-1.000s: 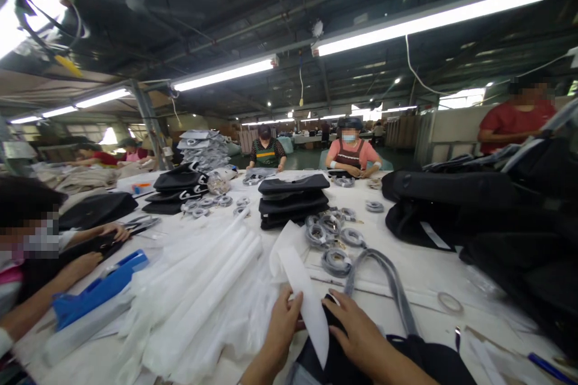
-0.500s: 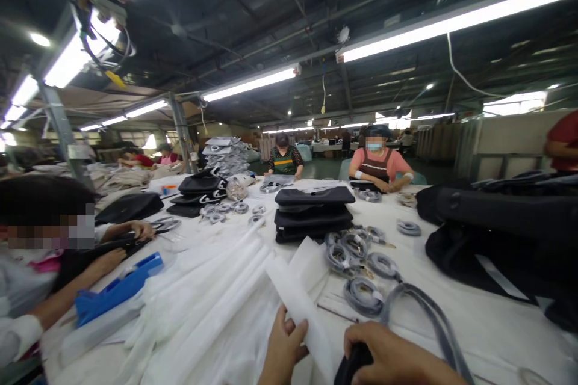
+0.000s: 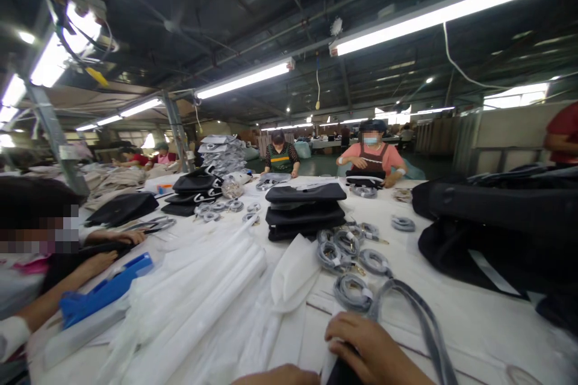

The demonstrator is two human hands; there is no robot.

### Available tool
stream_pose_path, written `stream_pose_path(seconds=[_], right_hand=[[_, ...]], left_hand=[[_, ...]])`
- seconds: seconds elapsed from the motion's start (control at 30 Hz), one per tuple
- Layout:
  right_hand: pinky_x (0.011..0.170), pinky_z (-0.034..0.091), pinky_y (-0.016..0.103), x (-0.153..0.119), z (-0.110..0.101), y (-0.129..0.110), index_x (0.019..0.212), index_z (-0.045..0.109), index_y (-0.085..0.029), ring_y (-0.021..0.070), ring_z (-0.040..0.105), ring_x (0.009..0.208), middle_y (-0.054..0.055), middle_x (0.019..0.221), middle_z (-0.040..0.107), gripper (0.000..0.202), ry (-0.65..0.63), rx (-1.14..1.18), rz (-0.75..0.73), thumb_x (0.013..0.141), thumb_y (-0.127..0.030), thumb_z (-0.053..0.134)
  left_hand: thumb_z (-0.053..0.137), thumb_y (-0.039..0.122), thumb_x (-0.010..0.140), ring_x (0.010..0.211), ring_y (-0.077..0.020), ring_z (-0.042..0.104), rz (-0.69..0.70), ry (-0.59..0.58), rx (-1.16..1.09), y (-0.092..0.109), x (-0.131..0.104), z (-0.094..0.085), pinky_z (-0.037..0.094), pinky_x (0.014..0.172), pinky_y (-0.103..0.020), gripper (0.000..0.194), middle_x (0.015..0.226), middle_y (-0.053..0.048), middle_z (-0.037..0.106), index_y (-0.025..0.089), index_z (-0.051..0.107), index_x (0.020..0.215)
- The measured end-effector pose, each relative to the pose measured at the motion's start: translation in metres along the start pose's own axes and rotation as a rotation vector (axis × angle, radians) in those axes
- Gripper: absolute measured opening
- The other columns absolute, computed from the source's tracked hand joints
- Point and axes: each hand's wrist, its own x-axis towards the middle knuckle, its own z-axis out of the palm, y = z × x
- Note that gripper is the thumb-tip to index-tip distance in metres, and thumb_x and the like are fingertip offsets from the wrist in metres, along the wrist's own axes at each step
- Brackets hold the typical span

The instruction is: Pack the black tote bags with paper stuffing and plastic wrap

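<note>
At the bottom edge, my right hand [image 3: 368, 346] is closed round a black fabric piece [image 3: 342, 372], with a grey strap [image 3: 418, 301] looping up beside it. My left hand [image 3: 282, 375] shows only its back at the bottom edge, left of the black piece; its fingers are hidden. A folded white foam sheet [image 3: 293, 274] lies on the table beyond my hands. Coiled grey straps [image 3: 352, 292] with tags and metal clips are right of that sheet. Behind them stands a stack of black bags [image 3: 306, 210].
White sheets [image 3: 198, 307] cover the table's left part, near a blue tape dispenser [image 3: 106, 292]. A person's forearms [image 3: 58, 286] reach in at left. Large black bags [image 3: 497, 234] are piled at right. Two people sit across the table.
My left hand has let go of the white foam sheet and moved down toward the black piece. The sheet now lies on the table. Across, the person in pink has raised one arm.
</note>
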Motion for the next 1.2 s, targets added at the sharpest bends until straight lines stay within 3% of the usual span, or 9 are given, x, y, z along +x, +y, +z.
stream_pose_path(seconds=[0.13,0.27,0.33,0.4,0.5,0.6,0.77,0.97,1.2], right_hand=[[0.113,0.026,0.046,0.025,-0.018,0.000,0.108,0.073,-0.029,0.0258,0.059,0.115,0.004,0.114,0.071,0.026,-0.207,-0.111,-0.180,0.088,-0.023,0.057],[0.089,0.045,0.033,0.057,-0.022,0.010,0.100,0.077,-0.027,0.0231,0.067,0.093,0.002,0.096,0.076,0.022,-0.534,-0.038,-0.128,0.083,-0.025,0.063],[0.078,0.046,0.029,0.074,-0.018,0.014,0.091,0.079,-0.024,0.0205,0.067,0.082,0.000,0.086,0.076,0.019,-0.685,-0.020,-0.052,0.077,-0.023,0.067],[0.070,0.044,0.026,0.091,-0.010,0.016,0.086,0.080,-0.021,0.0176,0.065,0.073,0.000,0.078,0.075,0.015,-0.824,-0.045,0.023,0.074,-0.023,0.070],[0.058,0.039,0.023,0.109,0.003,0.013,0.079,0.079,-0.020,0.0131,0.061,0.061,-0.002,0.068,0.072,0.010,-0.997,-0.077,0.034,0.072,-0.024,0.074],[0.053,0.037,0.022,0.117,0.013,0.006,0.075,0.078,-0.020,0.0120,0.061,0.057,-0.002,0.065,0.071,0.012,-1.130,-0.068,0.052,0.071,-0.031,0.076],[0.052,0.038,0.021,0.117,0.028,-0.009,0.074,0.076,-0.020,0.0134,0.063,0.060,-0.001,0.065,0.070,0.017,-1.276,-0.019,0.059,0.071,-0.037,0.075],[0.057,0.042,0.022,0.103,0.040,-0.027,0.083,0.076,-0.018,0.0151,0.063,0.066,0.000,0.072,0.071,0.019,-1.388,0.071,0.049,0.074,-0.034,0.070],[0.060,0.042,0.022,0.081,0.058,-0.041,0.086,0.075,-0.018,0.0163,0.064,0.071,-0.001,0.076,0.072,0.024,-1.351,0.208,-0.002,0.077,-0.038,0.068]], left_hand=[[0.055,0.023,0.077,0.058,-0.0185,0.059,0.029,-0.108,0.185,0.033,-0.014,-0.017,0.041,0.054,-0.025,0.018,0.072,-0.001,0.068,0.025,0.067,0.090],[0.051,0.023,0.085,0.080,-0.0196,0.067,0.013,0.139,0.036,0.052,-0.039,-0.016,0.048,0.072,-0.026,0.028,0.092,-0.003,0.075,0.024,0.070,0.105],[0.051,0.026,0.088,0.090,-0.0201,0.068,-0.088,0.326,-0.035,0.048,-0.058,-0.009,0.048,0.081,-0.027,0.026,0.101,-0.004,0.075,0.023,0.070,0.106],[0.052,0.028,0.089,0.084,-0.0183,0.068,-0.224,0.421,-0.109,0.041,-0.080,0.002,0.048,0.077,-0.026,0.022,0.091,-0.003,0.075,0.021,0.071,0.099],[0.055,0.028,0.089,0.072,-0.0153,0.067,-0.367,0.403,-0.249,0.036,-0.112,0.026,0.046,0.067,-0.022,0.017,0.076,0.001,0.073,0.021,0.071,0.090],[0.055,0.025,0.089,0.077,-0.0155,0.068,-0.382,0.394,-0.351,0.037,-0.130,0.048,0.048,0.070,-0.022,0.017,0.084,0.001,0.074,0.023,0.071,0.095],[0.054,0.018,0.088,0.095,-0.0175,0.069,-0.335,0.364,-0.613,0.034,-0.136,0.062,0.050,0.088,-0.027,0.020,0.099,-0.002,0.074,0.022,0.069,0.100],[0.067,0.015,0.080,0.091,-0.0164,0.069,-0.337,0.333,-1.145,0.025,-0.137,0.082,0.052,0.085,-0.027,0.018,0.089,-0.003,0.070,0.017,0.062,0.097],[0.078,0.020,0.074,0.089,-0.0157,0.068,-0.359,0.495,-1.108,0.029,-0.135,0.105,0.052,0.081,-0.026,0.029,0.095,-0.004,0.070,0.016,0.061,0.097]])
